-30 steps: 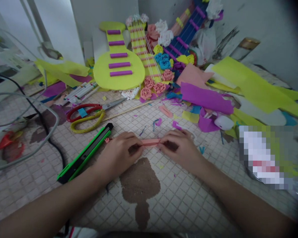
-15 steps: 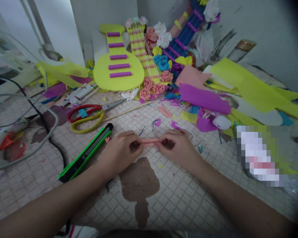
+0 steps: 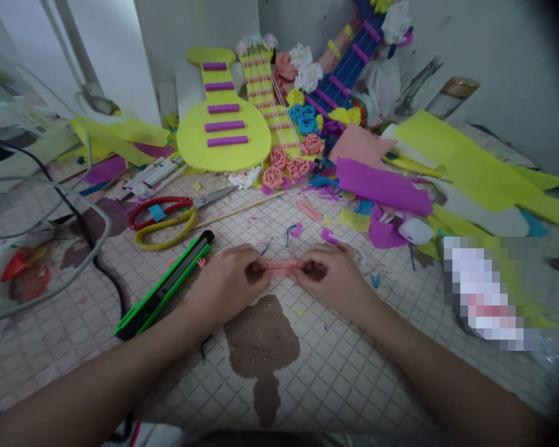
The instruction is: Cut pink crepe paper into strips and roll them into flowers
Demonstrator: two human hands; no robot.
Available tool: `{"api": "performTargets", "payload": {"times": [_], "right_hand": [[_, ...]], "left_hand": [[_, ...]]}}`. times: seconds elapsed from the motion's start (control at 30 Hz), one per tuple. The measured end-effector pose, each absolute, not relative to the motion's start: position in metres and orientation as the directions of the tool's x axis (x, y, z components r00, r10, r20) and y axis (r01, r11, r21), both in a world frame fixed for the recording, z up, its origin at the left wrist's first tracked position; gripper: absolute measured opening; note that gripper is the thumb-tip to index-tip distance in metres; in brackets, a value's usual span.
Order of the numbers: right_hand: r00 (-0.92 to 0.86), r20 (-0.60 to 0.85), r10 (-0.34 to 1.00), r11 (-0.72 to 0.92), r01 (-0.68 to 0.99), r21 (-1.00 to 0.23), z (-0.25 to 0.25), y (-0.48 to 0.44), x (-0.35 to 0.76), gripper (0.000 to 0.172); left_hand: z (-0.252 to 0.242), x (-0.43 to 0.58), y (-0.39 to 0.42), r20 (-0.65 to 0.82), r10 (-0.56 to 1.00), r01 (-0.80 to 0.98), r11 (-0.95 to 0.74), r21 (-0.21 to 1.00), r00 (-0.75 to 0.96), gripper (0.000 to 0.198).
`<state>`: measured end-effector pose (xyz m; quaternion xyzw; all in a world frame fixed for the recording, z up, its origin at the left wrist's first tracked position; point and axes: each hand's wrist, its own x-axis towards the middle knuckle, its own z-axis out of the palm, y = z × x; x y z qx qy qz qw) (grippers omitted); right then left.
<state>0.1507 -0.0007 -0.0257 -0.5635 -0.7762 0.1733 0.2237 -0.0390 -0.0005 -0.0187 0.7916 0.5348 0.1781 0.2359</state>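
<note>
On the left, the scissors [image 3: 190, 220] lie with their handles spread, and the green knife [image 3: 165, 285] rests just beside the left forearm. Next comes the left hand [image 3: 230, 278]; its thumb and fingers pinch the left end of a pink paper strip [image 3: 283, 268]. The strip is between the two hands, just above or on the patterned table cover [image 3: 335, 360]; I cannot tell which. The right hand [image 3: 334, 273] pinches the other end in the same manner. Farther right and behind lies a purple paper [image 3: 384, 187], well apart from the strip.

The strip should be very light, soft and easy to crease, and a strong pull could tear it. The best hold is probably at both ends, with gentle fingertips.

Compared with half a second ago, the strip shows a wider face, with a line along it, while both hands stay almost in place.
</note>
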Motion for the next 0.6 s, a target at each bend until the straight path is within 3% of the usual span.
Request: {"api": "performTargets", "payload": {"times": [0.4, 0.6], "right_hand": [[-0.267, 0.155, 0.951, 0.309, 0.808, -0.502, -0.0267, -0.0016, 0.1505, 0.013], [-0.344, 0.349, 0.871, 0.466, 0.803, -0.371, -0.0284, -0.0090, 0.1497, 0.008]], "left_hand": [[-0.0221, -0.0396, 0.0007, 0.028, 0.933, 0.765, -0.310, 0.565, 0.358, 0.010], [-0.0222, -0.0383, 0.0015, 0.064, 0.943, 0.763, -0.302, 0.571, 0.325, 0.007]]}}
